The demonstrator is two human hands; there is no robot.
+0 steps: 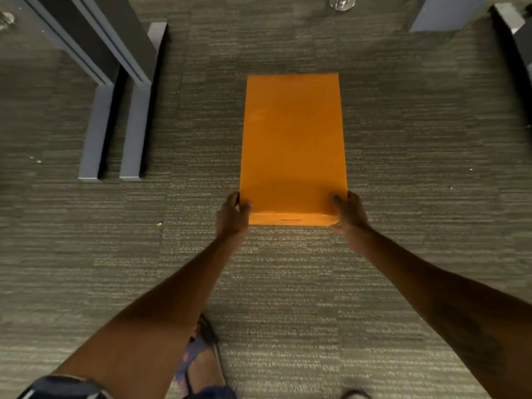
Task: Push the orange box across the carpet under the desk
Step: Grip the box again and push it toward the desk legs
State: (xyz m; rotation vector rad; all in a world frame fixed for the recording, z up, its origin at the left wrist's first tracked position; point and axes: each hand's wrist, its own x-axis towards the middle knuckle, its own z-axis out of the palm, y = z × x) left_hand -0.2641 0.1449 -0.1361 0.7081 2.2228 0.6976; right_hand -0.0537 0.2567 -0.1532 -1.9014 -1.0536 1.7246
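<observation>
A long flat orange box (292, 139) lies on the grey striped carpet (403, 283), its length running away from me. My left hand (232, 216) clasps its near left corner, fingers curled over the top edge. My right hand (349, 213) clasps the near right corner the same way. Both arms are stretched out forward. The box's near end face shows a thin dark slot.
Two grey desk legs with long floor feet (115, 125) stand to the left of the box. Another grey leg (440, 12) rises at the far right, and a dark object (515, 33) sits at the right edge. A chrome foot (342, 2) shows at the top. My sandalled foot (201, 358) is below.
</observation>
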